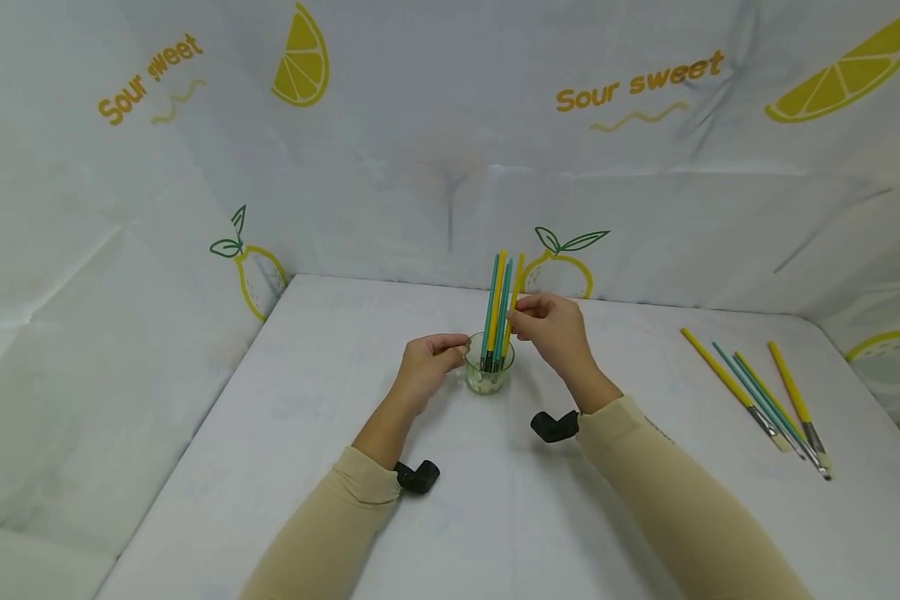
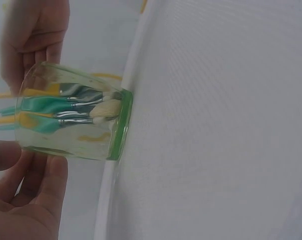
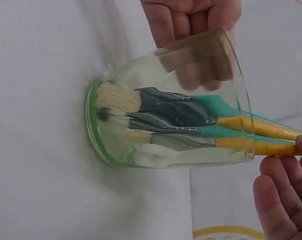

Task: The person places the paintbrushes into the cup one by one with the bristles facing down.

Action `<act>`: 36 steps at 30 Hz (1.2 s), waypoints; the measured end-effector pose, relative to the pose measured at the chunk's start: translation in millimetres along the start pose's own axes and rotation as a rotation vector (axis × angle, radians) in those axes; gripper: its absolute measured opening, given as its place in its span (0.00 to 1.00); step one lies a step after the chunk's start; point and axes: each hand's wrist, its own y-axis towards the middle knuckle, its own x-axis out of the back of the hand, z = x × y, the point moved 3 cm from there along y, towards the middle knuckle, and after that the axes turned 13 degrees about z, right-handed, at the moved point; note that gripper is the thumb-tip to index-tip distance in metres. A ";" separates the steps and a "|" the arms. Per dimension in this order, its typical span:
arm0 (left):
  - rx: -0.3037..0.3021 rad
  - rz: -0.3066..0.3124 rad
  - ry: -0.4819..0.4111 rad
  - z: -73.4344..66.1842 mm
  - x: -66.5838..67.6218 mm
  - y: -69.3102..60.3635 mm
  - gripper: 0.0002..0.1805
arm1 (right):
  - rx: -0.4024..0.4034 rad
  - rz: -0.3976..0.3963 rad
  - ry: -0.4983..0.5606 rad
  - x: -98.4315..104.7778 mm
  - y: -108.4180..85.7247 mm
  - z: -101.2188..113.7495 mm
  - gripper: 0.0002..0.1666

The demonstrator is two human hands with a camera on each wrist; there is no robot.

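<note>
Beige sleeves [image 1: 330, 533] point toward a round glass [image 1: 487, 385] holding 4 bristle brushes [image 1: 497, 300].

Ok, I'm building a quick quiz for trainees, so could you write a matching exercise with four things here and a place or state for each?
1. Glass cup
2. Left hand
3. Right hand
4. Loose brushes

A. Pinching a yellow brush
B. Lying at the right of the table
C. Holding brushes with bristles down
D. At the cup's left side

Pairs: 1-C, 2-D, 3-A, 4-B
</note>
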 end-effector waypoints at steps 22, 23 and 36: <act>0.003 -0.004 -0.013 1.0 1.5 0.7 0.13 | -0.069 0.050 -0.044 -14.0 7.2 -6.8 0.15; 0.006 -0.002 -0.015 0.9 1.5 0.8 0.13 | -0.071 0.055 -0.052 -14.7 7.3 -6.9 0.15; 0.018 -0.002 -0.016 1.4 1.6 0.0 0.14 | -0.076 0.100 -0.120 -19.2 6.4 -8.3 0.15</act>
